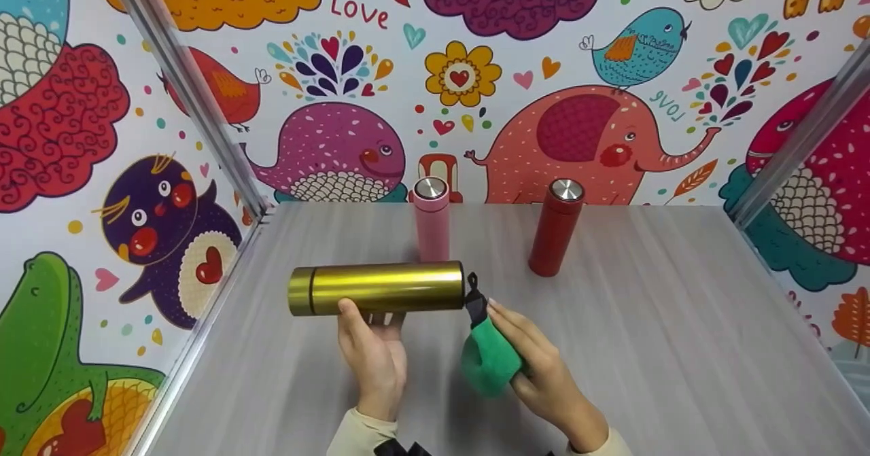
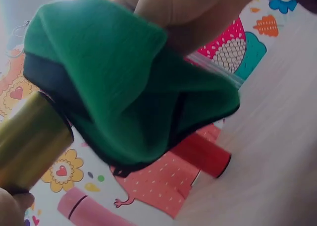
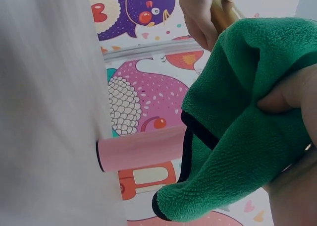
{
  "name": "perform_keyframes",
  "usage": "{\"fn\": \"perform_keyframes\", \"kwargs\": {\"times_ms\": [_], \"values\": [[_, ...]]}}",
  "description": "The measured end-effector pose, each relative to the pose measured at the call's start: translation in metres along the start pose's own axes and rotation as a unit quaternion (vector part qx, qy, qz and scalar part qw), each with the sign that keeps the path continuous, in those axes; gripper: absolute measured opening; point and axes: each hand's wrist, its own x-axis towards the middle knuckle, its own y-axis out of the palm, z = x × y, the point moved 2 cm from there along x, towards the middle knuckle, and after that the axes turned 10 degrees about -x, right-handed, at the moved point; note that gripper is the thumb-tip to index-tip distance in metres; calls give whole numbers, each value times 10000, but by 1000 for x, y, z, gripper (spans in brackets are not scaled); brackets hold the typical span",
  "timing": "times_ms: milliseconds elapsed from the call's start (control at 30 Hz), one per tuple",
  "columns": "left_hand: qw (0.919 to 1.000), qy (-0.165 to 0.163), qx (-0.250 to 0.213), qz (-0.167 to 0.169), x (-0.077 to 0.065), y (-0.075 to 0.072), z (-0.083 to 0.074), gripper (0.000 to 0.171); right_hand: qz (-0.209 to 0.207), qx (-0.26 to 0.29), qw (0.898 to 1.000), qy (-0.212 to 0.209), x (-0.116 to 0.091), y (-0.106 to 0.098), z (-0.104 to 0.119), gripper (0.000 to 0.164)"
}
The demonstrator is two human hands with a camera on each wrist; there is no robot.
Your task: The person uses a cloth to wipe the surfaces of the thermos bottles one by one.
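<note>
In the head view a gold thermos flask (image 1: 387, 287) lies level above the table, its base end to the right. My left hand (image 1: 377, 357) grips it from below, thumb across the near side. My right hand (image 1: 544, 367) holds a green cloth (image 1: 493, 359) with dark edging, bunched right at the flask's base. The right wrist view shows my thumb pressed into the folds of the cloth (image 3: 237, 122). In the left wrist view the cloth (image 2: 109, 72) overlaps the end of the gold flask (image 2: 37, 139).
A pink flask (image 1: 433, 221) stands behind the gold one, partly hidden by it. To its right stands a red flask (image 1: 557, 228). Both are on the grey table (image 1: 666, 320), which patterned panels (image 1: 455, 68) enclose at the back and sides.
</note>
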Motion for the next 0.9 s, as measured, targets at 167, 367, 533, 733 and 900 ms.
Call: {"fn": "perform_keyframes", "kwargs": {"times_ms": [167,367,533,733,900], "values": [[9981,445,139,400,29,12,-24,38,-109,56,9999,87,8,-9,5,69],[9894,963,699,834,84,32,-53,65,-116,50,9995,295,9,-17,2,73],[9625,1332,2086,1111,125,35,-64,73,-74,16,9989,454,3,-24,0,77],[8978,1463,4016,1059,177,28,-64,69,-30,-162,9975,689,-8,-27,-11,84],[8502,1289,5019,923,212,7,-57,69,36,-199,9956,911,-18,-30,-19,87]]}}
